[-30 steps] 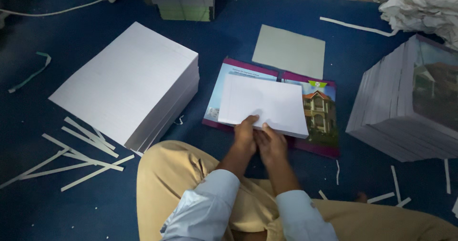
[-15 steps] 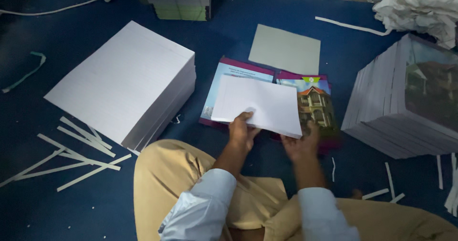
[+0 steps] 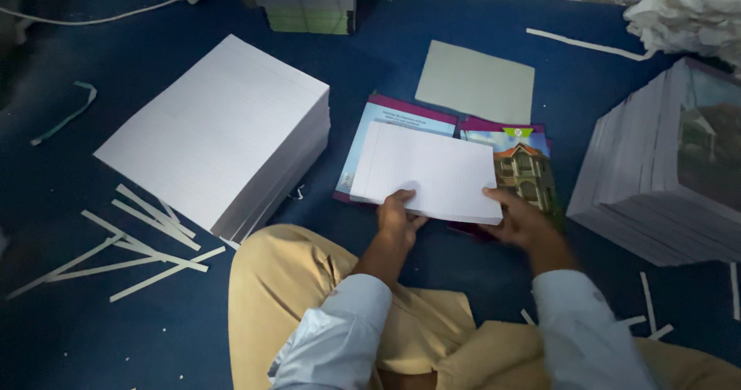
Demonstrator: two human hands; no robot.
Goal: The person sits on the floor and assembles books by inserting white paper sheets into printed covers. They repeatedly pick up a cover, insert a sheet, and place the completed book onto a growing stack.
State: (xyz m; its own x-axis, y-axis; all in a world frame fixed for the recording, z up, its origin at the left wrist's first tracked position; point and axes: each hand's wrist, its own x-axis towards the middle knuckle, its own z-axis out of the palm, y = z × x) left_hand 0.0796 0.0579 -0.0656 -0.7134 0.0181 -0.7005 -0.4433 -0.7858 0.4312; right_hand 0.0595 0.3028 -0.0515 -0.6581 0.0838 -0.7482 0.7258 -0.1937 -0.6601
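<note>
Small sheaf of white ruled pages (image 3: 428,171) lying over an open colourful cover (image 3: 525,166) on blue floor (image 3: 463,19), left hand (image 3: 397,220) pinching its near edge, right hand (image 3: 521,220) gripping its right corner, tall paper stack (image 3: 216,127) well left.

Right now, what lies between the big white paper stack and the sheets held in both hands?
Head view: only bare blue floor and a small paper scrap.

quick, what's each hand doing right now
Left hand: closed on the near edge of the white paper bundle.
Right hand: gripping the same bundle at its near right corner.
</note>
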